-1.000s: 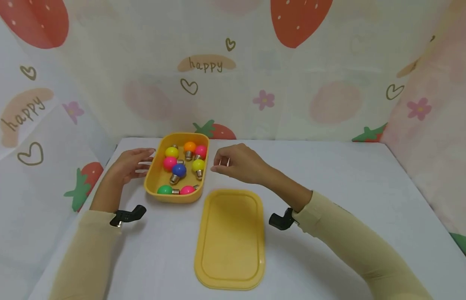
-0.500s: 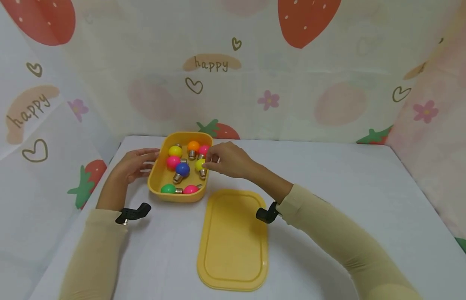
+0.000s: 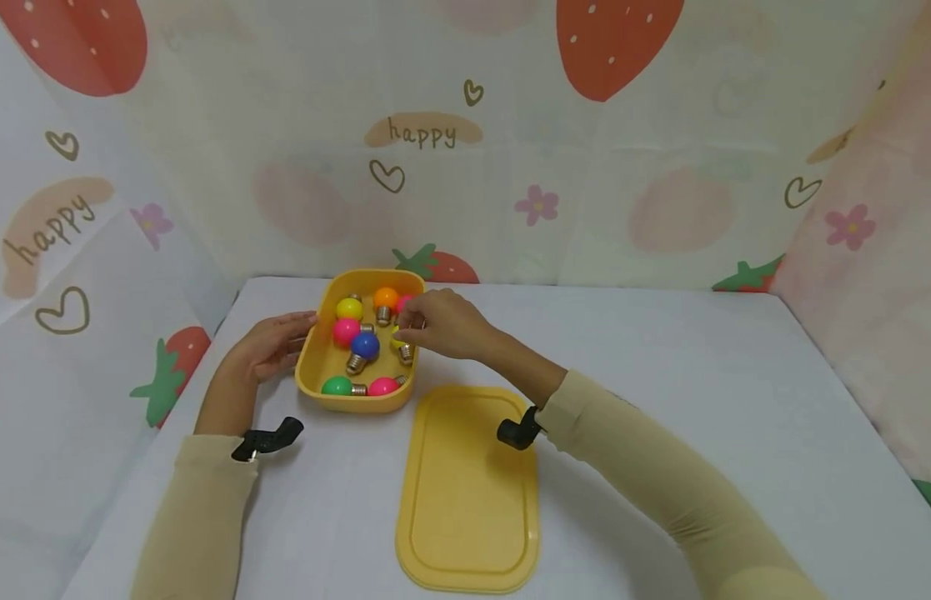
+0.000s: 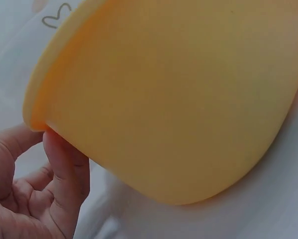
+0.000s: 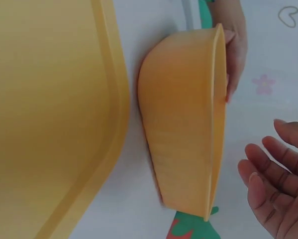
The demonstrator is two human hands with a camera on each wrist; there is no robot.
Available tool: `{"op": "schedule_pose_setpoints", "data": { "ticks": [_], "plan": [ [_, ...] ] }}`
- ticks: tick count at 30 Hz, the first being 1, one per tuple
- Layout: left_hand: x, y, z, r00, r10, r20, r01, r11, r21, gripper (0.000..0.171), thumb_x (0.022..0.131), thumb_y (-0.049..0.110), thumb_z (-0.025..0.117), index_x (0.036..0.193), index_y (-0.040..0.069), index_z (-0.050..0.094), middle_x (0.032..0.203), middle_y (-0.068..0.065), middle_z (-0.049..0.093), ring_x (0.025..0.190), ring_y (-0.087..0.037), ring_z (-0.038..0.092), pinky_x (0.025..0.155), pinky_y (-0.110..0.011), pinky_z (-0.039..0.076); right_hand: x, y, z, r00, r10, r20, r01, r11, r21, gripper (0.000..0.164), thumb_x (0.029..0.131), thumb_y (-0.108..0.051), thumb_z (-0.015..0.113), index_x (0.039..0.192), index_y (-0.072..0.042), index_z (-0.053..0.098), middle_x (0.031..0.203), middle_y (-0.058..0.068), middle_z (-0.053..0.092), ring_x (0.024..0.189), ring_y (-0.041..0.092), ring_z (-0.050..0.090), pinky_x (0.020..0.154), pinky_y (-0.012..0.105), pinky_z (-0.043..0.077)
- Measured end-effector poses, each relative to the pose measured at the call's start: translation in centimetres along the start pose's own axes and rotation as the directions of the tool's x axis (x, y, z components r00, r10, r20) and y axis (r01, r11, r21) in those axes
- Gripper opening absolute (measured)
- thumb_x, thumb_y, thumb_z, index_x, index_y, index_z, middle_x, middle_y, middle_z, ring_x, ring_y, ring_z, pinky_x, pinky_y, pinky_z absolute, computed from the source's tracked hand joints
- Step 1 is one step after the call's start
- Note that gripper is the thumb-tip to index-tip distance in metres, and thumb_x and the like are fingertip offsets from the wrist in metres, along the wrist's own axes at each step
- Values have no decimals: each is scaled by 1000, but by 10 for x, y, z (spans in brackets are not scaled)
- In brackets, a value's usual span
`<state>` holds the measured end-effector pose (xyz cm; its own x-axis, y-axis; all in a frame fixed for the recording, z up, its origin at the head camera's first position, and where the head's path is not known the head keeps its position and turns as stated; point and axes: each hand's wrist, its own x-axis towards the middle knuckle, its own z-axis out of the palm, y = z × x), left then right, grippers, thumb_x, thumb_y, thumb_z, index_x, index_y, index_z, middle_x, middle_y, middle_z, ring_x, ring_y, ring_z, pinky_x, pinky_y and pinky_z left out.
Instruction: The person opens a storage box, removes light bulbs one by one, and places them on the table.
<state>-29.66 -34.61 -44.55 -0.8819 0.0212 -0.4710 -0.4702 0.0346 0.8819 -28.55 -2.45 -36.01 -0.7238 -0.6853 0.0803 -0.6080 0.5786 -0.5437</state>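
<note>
A yellow-orange plastic box (image 3: 360, 405) holds several coloured light bulbs with metal screw bases. Among them lie a blue bulb (image 3: 365, 347), an orange bulb (image 3: 386, 299), a green bulb (image 3: 337, 386) and a yellow bulb (image 3: 349, 309). My left hand (image 3: 273, 346) is at the box's left side, its fingertips (image 4: 64, 154) against the outer wall under the rim. Over the right rim reaches my right hand (image 3: 450, 325), fingers loosely bent and holding nothing. It partly covers a second yellow bulb (image 3: 396, 341) and a pink bulb (image 3: 406, 302).
A flat yellow lid (image 3: 468, 492) lies on the white table (image 3: 660, 400), in front of the box and to its right. Patterned cloth (image 3: 540, 167) hangs behind and at both sides. Each wrist wears a black camera (image 3: 518, 430).
My right hand has moved left, from beside the box to above its right rim and the yellow bulb there. The left hand stays at the box's left side.
</note>
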Motion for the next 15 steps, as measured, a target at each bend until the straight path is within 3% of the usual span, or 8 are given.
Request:
{"op": "schedule_pose_setpoints", "data": {
  "ticks": [6, 15],
  "plan": [
    [0, -3, -1, 1000, 2, -10, -2, 1000, -8, 76, 97, 42, 68, 158, 13, 34, 130, 1, 53, 108, -12, 58, 89, -19, 55, 13, -1, 8, 1000, -25, -9, 25, 999, 35, 16, 95, -25, 74, 97, -10, 70, 87, -1, 71, 79, 14, 62, 68, 20, 52],
    [0, -1, -5, 999, 38, -22, -36, 996, 83, 73, 98, 41, 66, 158, 12, 35, 139, -4, 50, 118, -19, 54, 91, -21, 54, 35, -8, 25, 999, -20, 38, 20, 1000, 4, 27, 96, -28, 73, 114, -8, 72, 104, 1, 71, 102, 20, 63, 82, 21, 51]
  ]
}}
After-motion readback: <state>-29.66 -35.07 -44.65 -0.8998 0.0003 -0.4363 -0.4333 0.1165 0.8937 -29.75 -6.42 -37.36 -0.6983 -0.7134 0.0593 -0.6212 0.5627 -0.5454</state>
